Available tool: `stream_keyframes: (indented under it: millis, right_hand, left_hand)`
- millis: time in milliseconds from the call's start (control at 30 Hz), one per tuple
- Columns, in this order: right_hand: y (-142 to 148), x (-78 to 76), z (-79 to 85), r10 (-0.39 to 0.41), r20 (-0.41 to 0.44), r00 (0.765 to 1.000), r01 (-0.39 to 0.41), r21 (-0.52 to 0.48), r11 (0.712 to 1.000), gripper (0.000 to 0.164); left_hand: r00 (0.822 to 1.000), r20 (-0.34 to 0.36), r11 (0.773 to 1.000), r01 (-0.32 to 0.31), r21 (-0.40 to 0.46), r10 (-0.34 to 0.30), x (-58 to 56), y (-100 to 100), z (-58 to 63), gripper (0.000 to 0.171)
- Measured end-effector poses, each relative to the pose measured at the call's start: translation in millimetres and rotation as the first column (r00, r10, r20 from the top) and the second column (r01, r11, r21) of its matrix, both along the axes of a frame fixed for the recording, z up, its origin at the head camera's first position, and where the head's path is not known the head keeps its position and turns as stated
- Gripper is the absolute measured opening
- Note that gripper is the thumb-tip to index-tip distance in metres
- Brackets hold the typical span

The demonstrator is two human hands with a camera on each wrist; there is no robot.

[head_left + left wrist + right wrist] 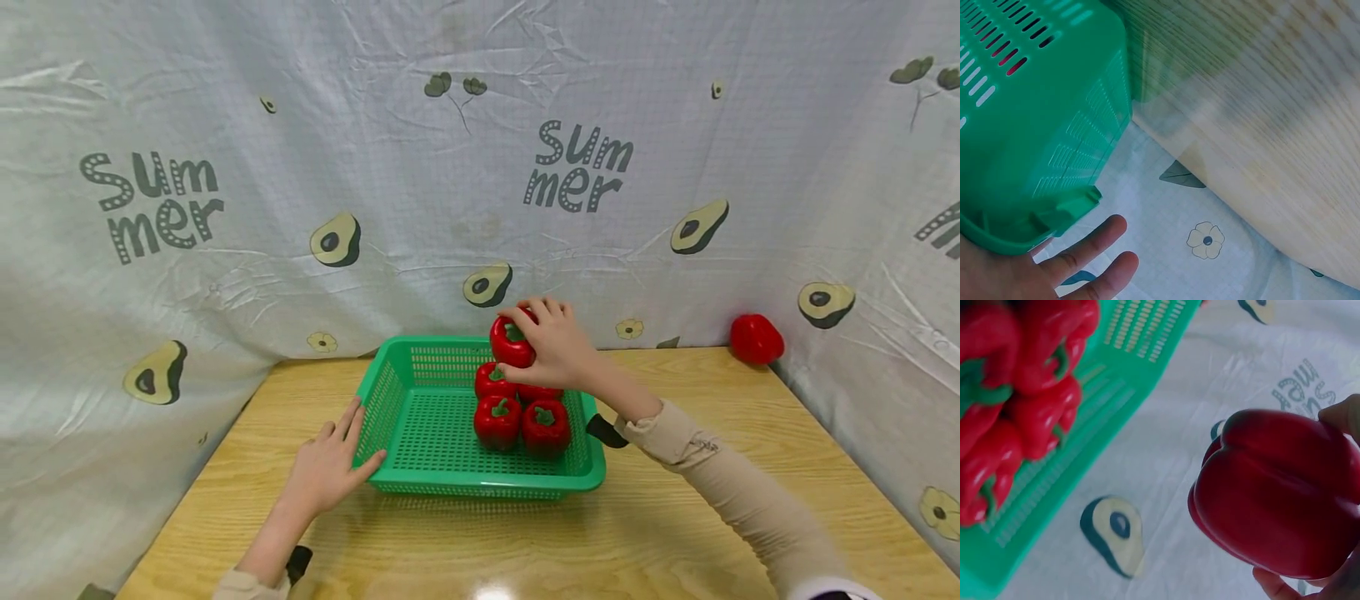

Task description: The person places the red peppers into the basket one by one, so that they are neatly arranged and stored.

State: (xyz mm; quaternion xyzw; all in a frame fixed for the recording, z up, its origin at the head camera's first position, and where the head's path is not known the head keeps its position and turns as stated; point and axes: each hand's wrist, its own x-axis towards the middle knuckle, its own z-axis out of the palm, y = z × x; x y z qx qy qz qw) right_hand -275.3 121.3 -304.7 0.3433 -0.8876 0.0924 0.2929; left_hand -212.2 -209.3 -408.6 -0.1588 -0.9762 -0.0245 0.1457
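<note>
My right hand (pixel 558 350) grips a red bell pepper (pixel 510 343) over the back right of a green plastic basket (pixel 480 481). In the right wrist view, fingers and thumb curve around the held pepper (pixel 1272 494), which hangs outside the basket wall there. Several red bell peppers (pixel 498 423) with green stems sit grouped in the right part of the basket. With fingers extended, my left hand (pixel 326 462) rests at the basket's left rim. The left wrist view shows those fingers (pixel 1094 250) beneath the rim corner, spread apart.
Another red pepper (pixel 756 339) lies at the table's back right corner. The basket stands on a light wooden table (pixel 660 525). Behind it hangs a pale cloth (pixel 420 167) printed with avocados and lettering, which reaches down to the table's back edge and along its sides.
</note>
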Motion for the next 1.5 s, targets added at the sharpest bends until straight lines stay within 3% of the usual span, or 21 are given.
stream_keyframes:
  millis: [400,800,1200,1500]
  right_hand:
    - [-46,-18.6,-13.0,-0.011,0.069,0.998,0.007,0.055,0.998,0.062]
    - [-81,-41.1,-42.0,-0.042,0.194,0.98,0.025,0.089,0.996,0.064]
    - [-105,-60.8,-72.9,-0.16,0.206,0.965,0.143,0.094,0.985,0.066]
    - [-115,-64.1,-84.6,-0.236,0.263,0.936,0.181,0.218,0.959,0.069]
  left_hand:
    - [1.0,-0.028,1.0,0.013,-0.021,-0.013,-0.1,-1,-1.7,0.075]
    - [0.999,-0.044,1.0,0.012,-0.024,-0.013,0.1,-1,-0.8,0.073]
    - [0.999,-0.042,1.0,0.014,-0.014,-0.014,0.4,-1,-1.5,0.072]
    - [0.999,-0.049,1.0,0.01,-0.022,-0.012,0.2,-1,-1.9,0.072]
